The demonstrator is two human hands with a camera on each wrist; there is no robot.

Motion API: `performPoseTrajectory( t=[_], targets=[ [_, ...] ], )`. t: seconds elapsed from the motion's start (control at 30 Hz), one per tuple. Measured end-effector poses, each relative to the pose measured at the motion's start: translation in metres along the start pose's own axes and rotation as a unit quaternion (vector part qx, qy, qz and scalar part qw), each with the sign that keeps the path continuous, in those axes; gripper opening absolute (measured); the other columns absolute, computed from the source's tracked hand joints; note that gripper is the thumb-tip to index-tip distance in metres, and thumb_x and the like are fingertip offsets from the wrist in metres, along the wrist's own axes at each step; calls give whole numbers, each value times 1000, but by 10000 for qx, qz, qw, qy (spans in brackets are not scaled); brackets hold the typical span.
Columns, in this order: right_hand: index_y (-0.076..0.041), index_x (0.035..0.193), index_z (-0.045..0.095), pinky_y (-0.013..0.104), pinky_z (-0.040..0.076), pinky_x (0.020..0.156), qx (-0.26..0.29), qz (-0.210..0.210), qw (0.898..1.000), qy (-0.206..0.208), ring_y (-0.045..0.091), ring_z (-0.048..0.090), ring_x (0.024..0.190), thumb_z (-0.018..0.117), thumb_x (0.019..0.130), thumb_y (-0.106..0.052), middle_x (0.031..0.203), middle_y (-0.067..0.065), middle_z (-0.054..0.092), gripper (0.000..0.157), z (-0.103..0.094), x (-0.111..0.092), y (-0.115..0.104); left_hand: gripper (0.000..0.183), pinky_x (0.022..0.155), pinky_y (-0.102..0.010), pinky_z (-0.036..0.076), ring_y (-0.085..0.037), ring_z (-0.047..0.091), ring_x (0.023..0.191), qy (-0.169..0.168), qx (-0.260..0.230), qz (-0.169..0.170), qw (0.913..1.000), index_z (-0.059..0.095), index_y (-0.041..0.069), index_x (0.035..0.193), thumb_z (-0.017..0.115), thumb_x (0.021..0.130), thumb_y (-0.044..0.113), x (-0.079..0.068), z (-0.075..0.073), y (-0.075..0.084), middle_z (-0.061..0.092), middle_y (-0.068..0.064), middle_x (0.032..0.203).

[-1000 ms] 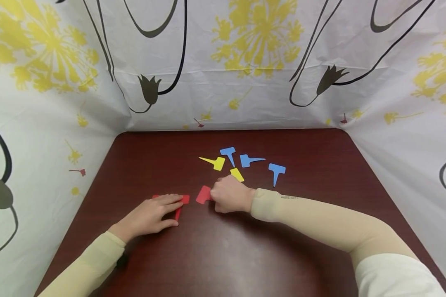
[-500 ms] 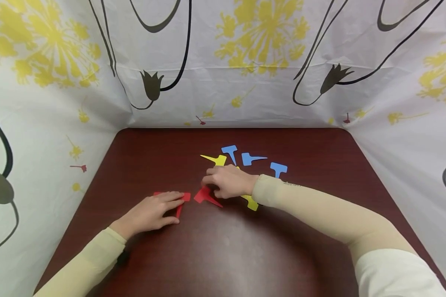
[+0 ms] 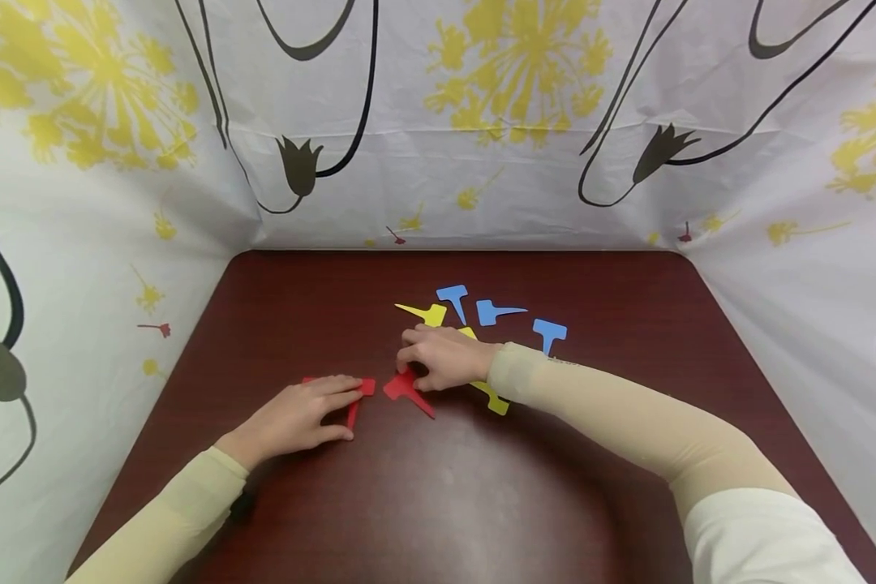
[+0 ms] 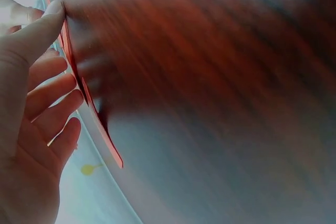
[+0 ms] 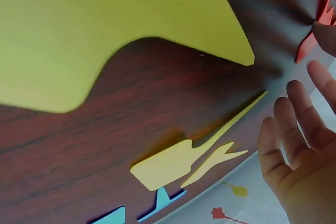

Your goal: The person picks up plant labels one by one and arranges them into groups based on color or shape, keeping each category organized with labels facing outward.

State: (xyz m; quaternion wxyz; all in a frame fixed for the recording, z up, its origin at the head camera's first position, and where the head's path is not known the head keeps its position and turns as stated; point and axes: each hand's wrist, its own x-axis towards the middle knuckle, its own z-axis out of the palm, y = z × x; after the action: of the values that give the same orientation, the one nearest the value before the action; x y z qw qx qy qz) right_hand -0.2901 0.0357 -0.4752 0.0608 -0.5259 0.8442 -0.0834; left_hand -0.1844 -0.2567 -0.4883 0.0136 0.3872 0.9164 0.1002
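Observation:
T-shaped plastic plant labels lie on a dark wooden table. My left hand [image 3: 299, 414] rests with extended fingers over red labels [image 3: 367, 387]; in the left wrist view a red label [image 4: 113, 148] runs past its fingertips. To its right, my right hand [image 3: 448, 357] has its thumb and index finger at the head of another red label [image 3: 407, 389], apparently pinching it lightly. Under that hand and wrist are partly covered yellow labels [image 3: 495, 401]. One yellow label [image 5: 131, 9] fills the top of the right wrist view.
Another yellow label [image 3: 434, 313] lies just beyond the right hand. Farther back are three blue labels [image 3: 453, 294], spread toward the right. The table [image 3: 299, 308] meets a patterned white cloth [image 3: 401, 186] at the back and sides.
My right hand has lifted its fingers slightly and shifted left and away over the red label, whose stem has turned toward me. Yellow labels beneath became visible. My left hand stays in place.

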Motion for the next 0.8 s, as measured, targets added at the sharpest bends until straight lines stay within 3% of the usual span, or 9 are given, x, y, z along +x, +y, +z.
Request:
performPoseTrajectory(
  t=[0.17,0.47,0.8],
  targets=[
    [-25,119,71,25,47,69,25,28,10000,65,10,47,91,77,88,-36,104,-5,56,33,2,0,0,66,100,-43,50,-23,52,133,37,-33,-25,10000,62,15,141,74,87,53,-1,-1,-1,55,-4,146],
    [-23,107,73,24,47,67,-54,145,9994,312,10,47,90,77,89,-37,99,-4,56,23,8,-2,-4,63,101,-44,49,-25,52,133,122,-1,-70,9999,63,15,140,75,88,49,-1,0,0,55,-5,145],
    [-22,98,74,24,46,64,-435,328,9971,541,9,47,84,78,85,-44,93,-8,51,25,13,-1,-11,64,104,-46,47,-26,52,133,150,136,-158,9997,63,14,139,73,89,52,2,2,1,55,-4,146]
  ],
)
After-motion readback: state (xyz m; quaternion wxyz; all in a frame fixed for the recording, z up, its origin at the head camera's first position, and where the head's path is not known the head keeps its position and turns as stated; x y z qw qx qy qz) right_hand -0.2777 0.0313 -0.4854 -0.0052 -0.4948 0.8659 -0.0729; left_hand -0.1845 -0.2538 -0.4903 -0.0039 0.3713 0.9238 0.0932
